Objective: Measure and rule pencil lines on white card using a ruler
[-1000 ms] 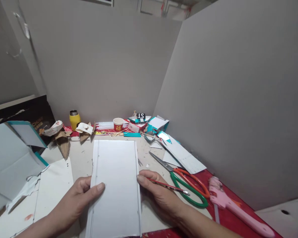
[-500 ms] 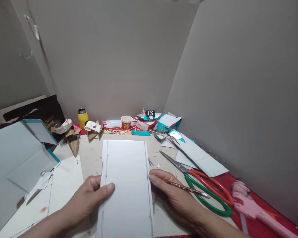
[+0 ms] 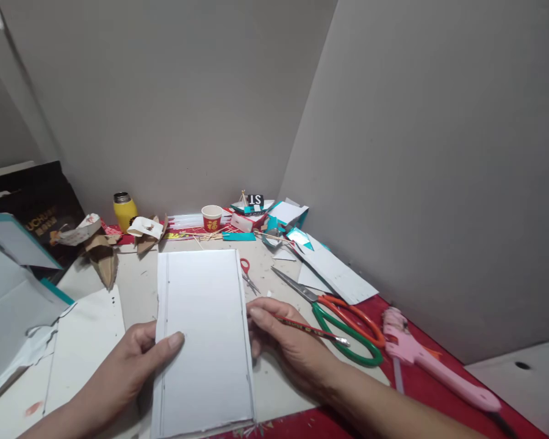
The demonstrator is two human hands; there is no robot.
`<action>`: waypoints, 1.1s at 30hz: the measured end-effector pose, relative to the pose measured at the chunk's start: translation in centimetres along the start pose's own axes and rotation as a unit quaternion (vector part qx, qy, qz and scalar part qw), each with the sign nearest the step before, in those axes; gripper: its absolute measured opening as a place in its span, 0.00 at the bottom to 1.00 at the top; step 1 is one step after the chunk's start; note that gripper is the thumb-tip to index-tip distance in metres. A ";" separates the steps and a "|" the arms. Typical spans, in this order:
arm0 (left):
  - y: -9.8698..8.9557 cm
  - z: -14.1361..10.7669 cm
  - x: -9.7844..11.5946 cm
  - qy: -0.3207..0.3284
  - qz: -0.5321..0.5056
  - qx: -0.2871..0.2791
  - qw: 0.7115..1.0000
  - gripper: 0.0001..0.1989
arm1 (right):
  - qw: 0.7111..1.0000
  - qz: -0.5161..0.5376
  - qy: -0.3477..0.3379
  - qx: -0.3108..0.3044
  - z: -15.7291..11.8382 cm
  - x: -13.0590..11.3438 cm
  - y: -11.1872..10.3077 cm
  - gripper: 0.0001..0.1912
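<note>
A white rectangular piece of cardboard with lines drawn along its long edges is held up in front of me. My left hand grips its left edge, thumb on the front face and fingers hidden behind. At the right edge, my right hand has a dark red pencil in its curled fingers, the metal end pointing right. Those fingertips are close to the card's edge; I cannot tell whether they touch it. Large scissors with orange and green handles lie right of the hand.
A pink glue gun lies on the red surface at right. Small red-handled scissors are behind the cardboard. Further back stand a paper cup, a yellow bottle and a small model boat. Folded cardboard occupies the left.
The view has turned to the right, so things sit further left. The cardboard's lower edge now shows, and the small red-handled scissors have come into view. Both hands keep their holds.
</note>
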State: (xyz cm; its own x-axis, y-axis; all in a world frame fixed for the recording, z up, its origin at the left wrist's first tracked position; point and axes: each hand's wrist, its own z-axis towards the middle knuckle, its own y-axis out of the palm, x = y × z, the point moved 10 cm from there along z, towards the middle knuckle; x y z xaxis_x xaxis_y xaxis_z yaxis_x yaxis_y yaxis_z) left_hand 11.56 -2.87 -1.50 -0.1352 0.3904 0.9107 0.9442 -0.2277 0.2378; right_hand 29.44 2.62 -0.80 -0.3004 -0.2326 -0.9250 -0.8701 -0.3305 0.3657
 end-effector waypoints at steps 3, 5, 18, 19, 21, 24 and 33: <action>-0.1 0.2 -0.4 -0.009 -0.005 -0.004 1.000 0.16 | 1.000 0.003 0.014 -0.003 0.0 0.5 0.1 0.17; -0.3 0.3 -0.8 -0.019 -0.011 -0.003 1.000 0.15 | 1.000 0.003 0.018 -0.004 0.0 0.6 0.0 0.16; -0.5 0.3 -0.9 -0.051 -0.055 0.015 0.997 0.17 | 0.997 0.053 0.034 -0.036 0.0 0.4 0.7 0.15; -0.6 0.4 -1.0 -0.053 -0.059 0.017 0.997 0.17 | 0.997 0.060 0.036 -0.037 0.0 0.4 0.8 0.14; -0.8 0.5 -1.2 -0.056 -0.064 0.023 0.996 0.17 | 0.996 0.069 0.038 -0.036 0.0 0.4 0.9 0.14; -1.1 0.5 -1.3 -0.056 -0.053 0.027 0.997 0.18 | 0.996 0.076 0.031 -0.029 0.1 0.2 0.8 0.13; 1.9 -0.4 -1.5 -0.078 0.043 -0.083 0.993 0.24 | 0.998 0.061 0.002 0.005 0.4 -0.1 -0.2 0.13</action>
State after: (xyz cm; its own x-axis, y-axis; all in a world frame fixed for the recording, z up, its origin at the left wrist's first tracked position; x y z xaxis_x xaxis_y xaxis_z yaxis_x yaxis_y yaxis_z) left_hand 13.46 -4.22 -2.31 0.0038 0.4932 0.8699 0.8864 -0.4043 0.2254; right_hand 29.46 3.08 -0.82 -0.4025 -0.2744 -0.8733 -0.8314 -0.2897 0.4742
